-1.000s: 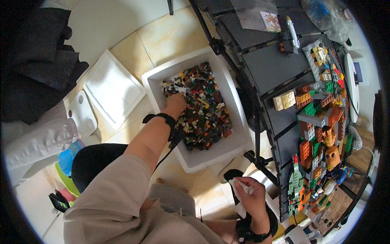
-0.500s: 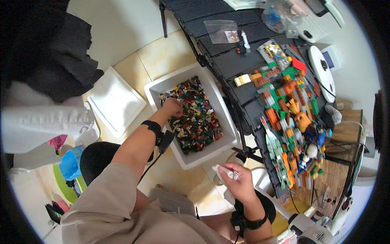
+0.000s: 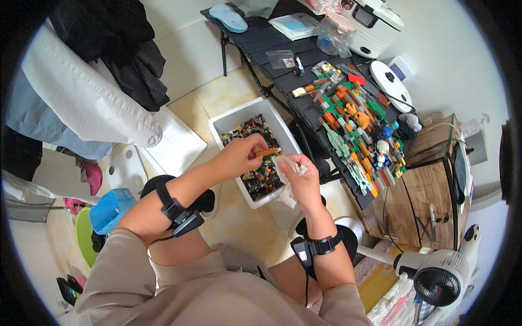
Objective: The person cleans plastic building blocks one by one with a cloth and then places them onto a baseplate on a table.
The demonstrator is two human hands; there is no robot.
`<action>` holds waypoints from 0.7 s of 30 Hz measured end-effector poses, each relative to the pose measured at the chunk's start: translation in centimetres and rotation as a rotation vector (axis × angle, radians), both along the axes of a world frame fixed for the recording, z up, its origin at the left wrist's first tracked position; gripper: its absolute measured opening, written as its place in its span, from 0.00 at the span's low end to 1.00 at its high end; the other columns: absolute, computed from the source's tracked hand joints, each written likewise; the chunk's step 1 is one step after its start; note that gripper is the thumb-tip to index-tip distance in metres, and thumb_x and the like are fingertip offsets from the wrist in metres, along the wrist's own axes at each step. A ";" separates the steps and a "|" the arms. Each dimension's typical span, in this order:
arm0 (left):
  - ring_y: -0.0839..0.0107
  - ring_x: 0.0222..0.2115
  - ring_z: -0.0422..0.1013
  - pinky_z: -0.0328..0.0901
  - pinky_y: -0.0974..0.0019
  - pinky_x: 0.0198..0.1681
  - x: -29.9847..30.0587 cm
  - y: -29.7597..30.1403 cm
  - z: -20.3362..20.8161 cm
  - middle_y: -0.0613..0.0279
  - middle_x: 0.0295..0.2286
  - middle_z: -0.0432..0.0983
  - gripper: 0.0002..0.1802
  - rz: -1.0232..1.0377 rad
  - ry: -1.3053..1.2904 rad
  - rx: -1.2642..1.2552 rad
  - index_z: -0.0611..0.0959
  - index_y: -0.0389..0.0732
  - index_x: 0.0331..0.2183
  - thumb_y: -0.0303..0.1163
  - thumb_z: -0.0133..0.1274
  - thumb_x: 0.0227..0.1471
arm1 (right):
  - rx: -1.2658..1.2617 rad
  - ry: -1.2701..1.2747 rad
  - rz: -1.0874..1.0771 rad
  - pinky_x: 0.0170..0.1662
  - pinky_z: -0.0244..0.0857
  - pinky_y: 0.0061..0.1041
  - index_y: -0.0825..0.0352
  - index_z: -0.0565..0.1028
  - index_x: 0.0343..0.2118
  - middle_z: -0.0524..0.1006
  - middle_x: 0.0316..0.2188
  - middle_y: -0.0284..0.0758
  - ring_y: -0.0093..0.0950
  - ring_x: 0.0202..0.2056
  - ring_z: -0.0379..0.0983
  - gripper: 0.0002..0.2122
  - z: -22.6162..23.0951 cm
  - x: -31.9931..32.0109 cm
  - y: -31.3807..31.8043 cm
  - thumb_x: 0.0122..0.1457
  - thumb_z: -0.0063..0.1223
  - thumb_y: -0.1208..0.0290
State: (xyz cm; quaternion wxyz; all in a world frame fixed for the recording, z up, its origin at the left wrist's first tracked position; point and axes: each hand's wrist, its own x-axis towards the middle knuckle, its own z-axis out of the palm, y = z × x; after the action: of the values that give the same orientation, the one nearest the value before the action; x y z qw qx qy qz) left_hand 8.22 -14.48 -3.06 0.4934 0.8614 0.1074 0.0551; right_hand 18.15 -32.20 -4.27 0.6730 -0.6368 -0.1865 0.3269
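My left hand [image 3: 239, 155] pinches a small orange-brown brick piece [image 3: 266, 152] and holds it over the white bin [image 3: 231, 120] of mixed toy bricks on the floor. Close beside it, my right hand [image 3: 300, 182] grips a crumpled white wipe [image 3: 286, 165], nearly touching the piece. Both wrists wear black straps with small devices. A black folding table [image 3: 283, 70] to the right carries a colourful brick model [image 3: 356, 127] with little figures.
The bin's white lid [image 3: 174, 144] lies on the tiled floor to the left. A white coat and dark clothes hang at upper left. A wooden cabinet [image 3: 429, 179] and a small white fan [image 3: 440, 282] stand at right. Bags and appliances crowd the table's far end.
My left hand has come up out of the bin holding a small orange-brown piece. My right hand rose with the wipe to meet it. The view swung toward the table.
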 end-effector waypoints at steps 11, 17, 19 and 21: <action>0.70 0.28 0.71 0.65 0.70 0.27 1.8 -3.0 1.0 0.61 0.26 0.75 0.15 -0.131 -0.358 0.038 0.81 0.40 0.35 0.21 0.56 0.39 | 0.083 0.140 0.013 0.31 0.64 0.15 0.66 0.68 0.32 0.73 0.28 0.28 0.16 0.29 0.68 0.16 1.2 0.5 0.5 0.43 0.66 0.77; 0.71 0.27 0.70 0.64 0.70 0.26 2.3 -2.7 1.3 0.61 0.25 0.74 0.15 -0.079 -0.299 0.060 0.81 0.41 0.35 0.21 0.57 0.39 | -0.145 0.069 0.107 0.25 0.61 0.15 0.68 0.74 0.24 0.74 0.22 0.29 0.15 0.23 0.68 0.10 2.0 2.2 0.9 0.44 0.66 0.74; 0.72 0.26 0.70 0.64 0.71 0.26 2.3 -2.6 1.7 0.61 0.25 0.73 0.15 -0.066 -0.269 0.045 0.81 0.41 0.35 0.21 0.57 0.39 | -0.170 0.101 0.108 0.25 0.61 0.15 0.69 0.75 0.23 0.75 0.21 0.29 0.15 0.22 0.68 0.09 2.3 2.7 0.8 0.44 0.66 0.72; 0.75 0.24 0.69 0.64 0.72 0.25 2.3 -2.2 1.9 0.61 0.25 0.73 0.13 -0.073 -0.209 0.005 0.81 0.38 0.34 0.20 0.56 0.40 | -0.175 0.124 0.127 0.25 0.60 0.15 0.69 0.75 0.24 0.75 0.22 0.29 0.15 0.23 0.68 0.09 2.8 2.8 0.6 0.44 0.66 0.72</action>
State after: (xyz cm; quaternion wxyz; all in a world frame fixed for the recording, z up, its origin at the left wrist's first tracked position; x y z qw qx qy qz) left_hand 10.51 -16.68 -1.13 0.5012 0.8556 0.0238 0.1268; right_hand 20.98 -31.56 -1.49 0.6030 -0.6587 -0.1549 0.4226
